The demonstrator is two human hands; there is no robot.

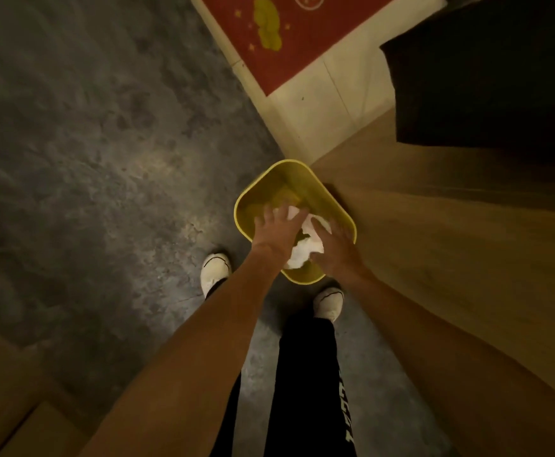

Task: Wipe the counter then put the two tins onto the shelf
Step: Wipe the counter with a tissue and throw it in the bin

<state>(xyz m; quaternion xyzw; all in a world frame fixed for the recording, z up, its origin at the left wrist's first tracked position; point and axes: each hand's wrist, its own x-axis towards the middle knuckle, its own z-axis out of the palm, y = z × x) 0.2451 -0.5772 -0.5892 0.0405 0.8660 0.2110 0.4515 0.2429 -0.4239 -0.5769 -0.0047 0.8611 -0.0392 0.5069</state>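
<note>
I look straight down at a yellow bin [263, 189] on the dark floor. Both my hands reach over its opening. My left hand [277, 230] has its fingers spread, and my right hand [334, 249] is spread as well. A crumpled white paper towel [306, 250] sits between the two hands, above or inside the bin; whether either hand still touches it is unclear. No tins, counter top or shelf are in view.
A wooden cabinet side [450, 242] rises on the right, touching the bin. A red mat [289, 31] lies on pale tiles at the top. My feet in white shoes [215, 272] stand just before the bin. A cardboard box corner [12, 423] sits bottom left.
</note>
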